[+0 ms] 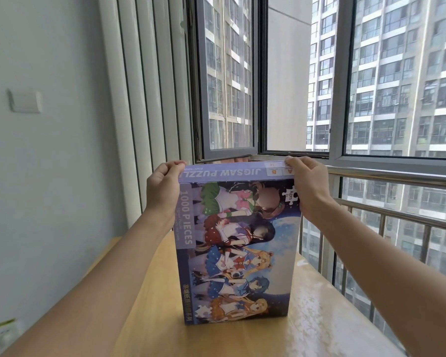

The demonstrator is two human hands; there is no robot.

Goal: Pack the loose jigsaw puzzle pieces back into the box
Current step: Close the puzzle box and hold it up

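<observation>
Both hands, left hand (162,186) and right hand (310,186), grip the upright puzzle box (237,253).

A single head-worn, wide-angle view looks forward and slightly down from the person's own eye level. It sits close over the bench (150,305), whose surface fills the lower frame, with both forearms reaching in from the bottom corners. A window (294,81) fills the upper centre and right, bowed by the lens.
</observation>
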